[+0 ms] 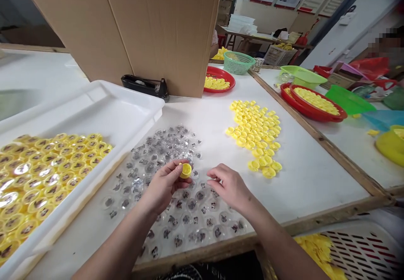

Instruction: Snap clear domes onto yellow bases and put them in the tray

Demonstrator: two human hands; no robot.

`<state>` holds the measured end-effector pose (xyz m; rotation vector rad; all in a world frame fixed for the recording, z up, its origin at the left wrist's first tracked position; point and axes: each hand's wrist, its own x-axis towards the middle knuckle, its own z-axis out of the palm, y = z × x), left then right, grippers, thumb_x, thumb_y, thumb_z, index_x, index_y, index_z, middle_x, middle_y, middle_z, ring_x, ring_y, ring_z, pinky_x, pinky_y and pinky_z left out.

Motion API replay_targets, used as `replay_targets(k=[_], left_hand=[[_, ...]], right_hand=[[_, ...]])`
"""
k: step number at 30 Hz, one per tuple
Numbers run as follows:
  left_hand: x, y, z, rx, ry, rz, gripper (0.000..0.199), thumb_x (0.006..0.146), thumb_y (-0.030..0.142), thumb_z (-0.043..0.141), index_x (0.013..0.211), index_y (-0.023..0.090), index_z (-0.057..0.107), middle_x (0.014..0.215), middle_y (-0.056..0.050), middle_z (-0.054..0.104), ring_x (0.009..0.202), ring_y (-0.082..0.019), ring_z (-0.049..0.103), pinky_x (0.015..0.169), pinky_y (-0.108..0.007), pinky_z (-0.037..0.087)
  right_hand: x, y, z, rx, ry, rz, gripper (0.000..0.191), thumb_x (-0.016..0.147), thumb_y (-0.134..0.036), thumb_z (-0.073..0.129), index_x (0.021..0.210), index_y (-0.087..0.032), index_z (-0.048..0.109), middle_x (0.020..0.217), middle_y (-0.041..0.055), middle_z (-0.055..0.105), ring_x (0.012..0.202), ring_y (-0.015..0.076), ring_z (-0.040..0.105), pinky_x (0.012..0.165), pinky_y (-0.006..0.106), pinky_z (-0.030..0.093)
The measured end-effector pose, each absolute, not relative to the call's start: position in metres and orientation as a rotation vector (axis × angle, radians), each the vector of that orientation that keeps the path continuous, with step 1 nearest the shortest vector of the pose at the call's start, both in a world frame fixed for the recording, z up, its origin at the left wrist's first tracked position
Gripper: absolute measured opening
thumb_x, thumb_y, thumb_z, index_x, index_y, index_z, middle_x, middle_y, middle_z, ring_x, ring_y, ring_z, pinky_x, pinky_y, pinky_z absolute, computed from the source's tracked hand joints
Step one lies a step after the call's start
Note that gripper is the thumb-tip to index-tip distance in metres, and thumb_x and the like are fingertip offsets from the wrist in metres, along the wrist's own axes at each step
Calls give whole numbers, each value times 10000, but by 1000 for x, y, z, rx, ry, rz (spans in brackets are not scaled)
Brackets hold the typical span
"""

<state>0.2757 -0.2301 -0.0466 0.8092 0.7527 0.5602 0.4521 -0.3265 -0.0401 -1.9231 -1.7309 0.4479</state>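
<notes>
My left hand holds a small round yellow plastic cap between thumb and fingertips, its open side facing up and to the right. Beneath both hands lies a spread of clear plastic domes with dark printed figures inside. My right hand hovers over the domes beside the left, fingers curled and slightly apart, holding nothing. To its right sits a loose pile of yellow caps on the white tabletop. Left of my hands, a white plastic tray holds rows of yellow caps fitted with clear domes.
A cardboard partition rises behind the table, with a black tape dispenser at its foot. A red plate of yellow caps and a green basket stand beyond. Red trays sit on the neighbouring table, near a person at the right edge.
</notes>
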Motion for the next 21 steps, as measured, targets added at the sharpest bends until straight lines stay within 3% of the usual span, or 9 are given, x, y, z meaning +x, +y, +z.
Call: replay_targets(k=[4,11,18,21], left_hand=[[272,-224,-46,771,760,625,332,742,343,689,998,149,606,878,-56,632,689,-145,655,611,-207,515],[274,-228,-45,699,738,595,319,765,318,668,1011,125,608,880,-86,650,731,-179,672,672,-241,532],[283,-241,-50,671,679,520,352,735,308,706,1019,120,618,849,-72,652,682,-146,656,640,-221,526],[284,-245,-50,637,650,550,346,713,308,731,993,137,618,794,-40,642,641,-107,622,597,-195,511]], right_hand=[[446,-322,-52,-1933,-1878,494,146,722,-58,641,778,-191,615,813,12,519,722,151,538,642,271,418],[445,-317,-48,-1868,-1835,518,167,766,-31,562,740,-195,550,741,-27,544,637,100,535,584,217,412],[427,-312,-31,-1659,-1575,4,112,832,-97,515,827,-184,585,789,36,600,720,141,583,627,255,472],[415,-314,-27,-1623,-1657,-44,129,846,-108,508,899,-187,596,834,57,627,770,160,607,661,280,503]])
